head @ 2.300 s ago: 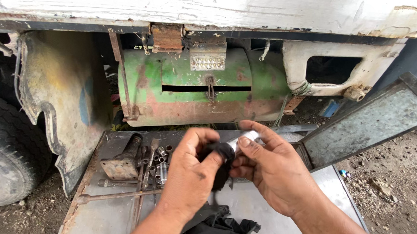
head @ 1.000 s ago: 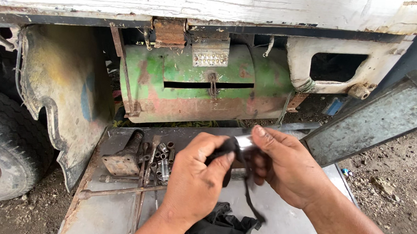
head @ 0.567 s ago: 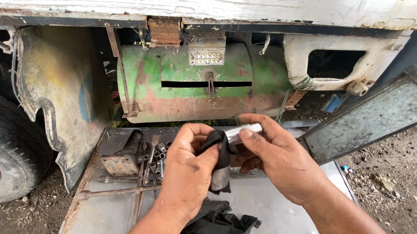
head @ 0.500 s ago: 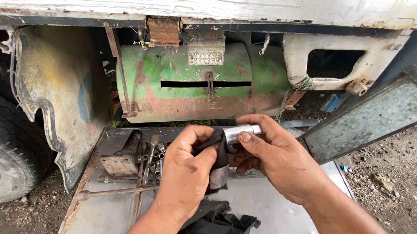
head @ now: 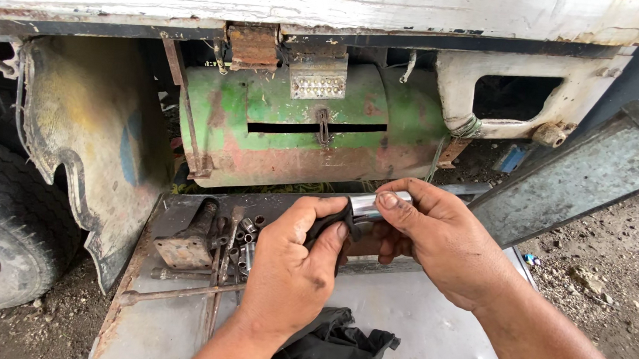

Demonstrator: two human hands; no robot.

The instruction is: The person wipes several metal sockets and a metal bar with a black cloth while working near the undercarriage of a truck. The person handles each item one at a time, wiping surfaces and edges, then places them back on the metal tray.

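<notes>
Nearest you, the spare black rag (head: 339,347) lay on the table (head: 429,319) while your left hand (head: 291,274) slid up and bunched its black cloth (head: 325,228) tight against the shiny metal cylinder (head: 366,204), the dangling tail of half a second before now gone. Your right hand (head: 441,242) stayed pinched on that cylinder, held above the table, so the wiping looked well along. Beyond sat the loose sockets (head: 245,245) and the green tank (head: 315,127).

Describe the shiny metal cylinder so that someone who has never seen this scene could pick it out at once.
Start at the green tank under the truck body, then drop to the two hands above the metal sheet. The shiny metal cylinder is pinched between right hand and left hand. Unlike the small sockets nearby, it is held and partly cloth-wrapped.
</notes>
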